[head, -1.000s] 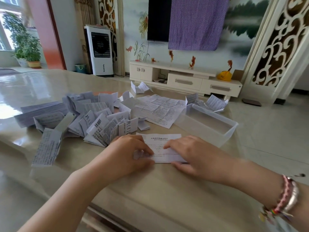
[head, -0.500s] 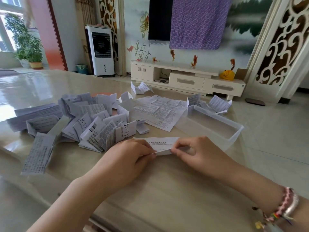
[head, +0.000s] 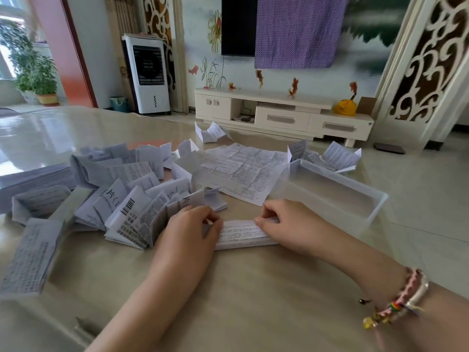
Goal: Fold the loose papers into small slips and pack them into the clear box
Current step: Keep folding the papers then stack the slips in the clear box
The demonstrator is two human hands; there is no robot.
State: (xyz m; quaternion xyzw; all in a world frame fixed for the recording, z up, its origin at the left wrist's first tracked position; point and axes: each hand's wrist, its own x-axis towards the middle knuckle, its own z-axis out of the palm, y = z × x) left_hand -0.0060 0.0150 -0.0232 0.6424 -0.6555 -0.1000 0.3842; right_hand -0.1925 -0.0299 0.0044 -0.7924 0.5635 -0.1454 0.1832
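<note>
Both hands pinch the ends of the folded paper [head: 243, 233]: left hand [head: 189, 233], right hand [head: 288, 224]. To crease well, the person should square the edges and press flat on the tabletop [head: 253, 301].

White papers [head: 121, 196] w/ dense black print lie heaped toward the left edge of a glossy beige table [head: 253, 301]; one slip [head: 130, 210] shows a black barcode; a flat white sheet [head: 243, 171] w/ fine black text sits nr the far edge; clear box [head: 327, 196], colourless, frosted-looking, toward the right edge; white strip [head: 243, 233] w/ grey-black lines betw. both hands; pink, white and rainbow-beaded bracelets [head: 406, 298] on the wrist; bkgd: purple dotted cloth [head: 299, 31] over a black TV [head: 238, 25]; cream cabinet [head: 281, 115]; yellow bag [head: 345, 107]; white-and-black cooler [head: 148, 74]; white scrollwork screen [head: 431, 59] over brown.
</note>
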